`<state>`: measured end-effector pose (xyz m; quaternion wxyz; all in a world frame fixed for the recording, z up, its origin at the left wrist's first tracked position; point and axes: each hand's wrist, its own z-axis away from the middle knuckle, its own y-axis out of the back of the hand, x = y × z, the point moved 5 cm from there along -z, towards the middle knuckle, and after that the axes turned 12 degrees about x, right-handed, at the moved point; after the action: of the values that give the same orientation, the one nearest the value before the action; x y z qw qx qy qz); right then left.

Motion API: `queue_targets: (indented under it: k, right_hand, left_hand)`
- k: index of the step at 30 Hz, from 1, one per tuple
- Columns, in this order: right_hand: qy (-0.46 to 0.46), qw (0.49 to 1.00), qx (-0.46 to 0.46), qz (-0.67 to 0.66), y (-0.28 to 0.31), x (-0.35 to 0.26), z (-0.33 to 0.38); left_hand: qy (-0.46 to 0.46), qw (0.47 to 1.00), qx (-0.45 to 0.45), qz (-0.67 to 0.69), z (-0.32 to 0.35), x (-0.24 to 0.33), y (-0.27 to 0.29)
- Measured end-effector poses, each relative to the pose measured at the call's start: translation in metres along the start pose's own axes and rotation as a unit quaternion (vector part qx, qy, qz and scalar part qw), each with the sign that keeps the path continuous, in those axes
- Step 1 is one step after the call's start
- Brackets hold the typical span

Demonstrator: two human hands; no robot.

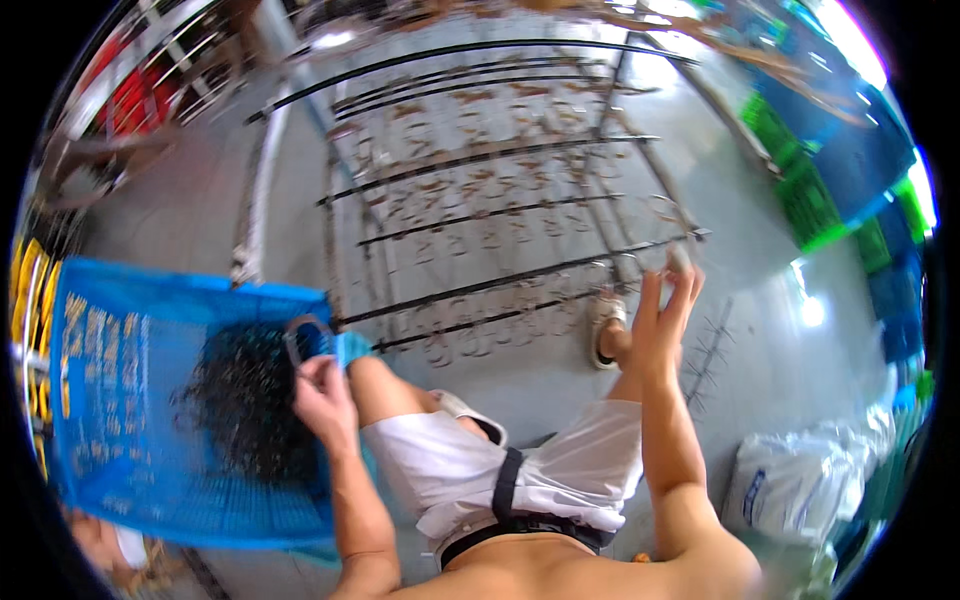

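Ring (307, 337) in left hand (322, 400) — right hand (665, 305) at rack (520, 215).

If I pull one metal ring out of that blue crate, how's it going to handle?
The ring in the left hand keeps its loop shape, so it is probably stiff. It looks thin, likely light. The dark heap in the blue crate looks tangled, so neighbours may snag and come along.
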<state>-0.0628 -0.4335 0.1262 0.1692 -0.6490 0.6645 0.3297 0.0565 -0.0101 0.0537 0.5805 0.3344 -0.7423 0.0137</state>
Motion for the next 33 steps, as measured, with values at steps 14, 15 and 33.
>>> queue_targets:
  k: [14, 15, 33]
  right_hand:
    - [-0.061, 0.920, -0.281, -0.267, -0.028, -0.081, 0.118]
    - [-0.095, 0.908, -0.281, -0.296, -0.030, -0.075, 0.116]
    - [-0.220, 0.850, -0.353, -0.323, -0.027, -0.018, 0.065]
  left_hand:
    - [0.269, 0.853, -0.324, 0.307, 0.120, 0.088, -0.076]
    - [0.275, 0.856, -0.316, 0.304, 0.115, 0.088, -0.073]
    - [0.030, 0.972, -0.083, -0.216, -0.070, -0.104, -0.030]
